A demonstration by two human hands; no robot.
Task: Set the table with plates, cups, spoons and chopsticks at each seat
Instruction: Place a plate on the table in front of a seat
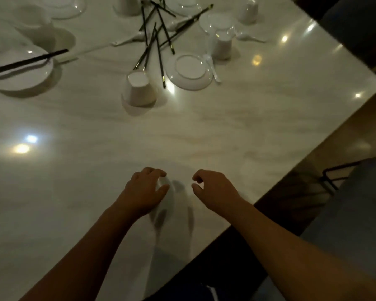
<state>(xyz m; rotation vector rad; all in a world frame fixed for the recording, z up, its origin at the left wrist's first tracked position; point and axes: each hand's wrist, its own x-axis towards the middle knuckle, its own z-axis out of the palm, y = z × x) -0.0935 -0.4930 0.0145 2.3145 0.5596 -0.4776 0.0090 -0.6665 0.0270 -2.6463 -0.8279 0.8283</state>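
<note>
Peering through a dim, soft feed, I cannot read any marking on the crockery; it all shows as plain white.

Hardest to make out is the white piece (168, 199) under my left hand (146, 190). It is smeared into a pale streak with grey shadows, and I cannot tell whether it is a plate or a cup. The fingers and thumb of that hand curl round its upper edge, pinching it just above the table (269, 127), close to the near edge. My right hand (213, 187) hangs just beside it, apart from it, fingers loosely curled with a narrow gap to the thumb, holding nothing.

The rest of the ware lies well apart from both hands, on the far side. An upside-down cup (139, 88) stands nearest, with an overturned plate (189, 71) just to its right and a spoon (212, 67) against that plate's far rim. Behind them dark loose chopsticks (159, 38) lie crossed in a heap. Another inverted cup (221, 45) stands to the right of the heap. At the left, a side plate (20, 79) carries a chopstick pair (28, 60) across it, their tips cut off by the frame. More plates and cups along the top edge are cropped.
</note>
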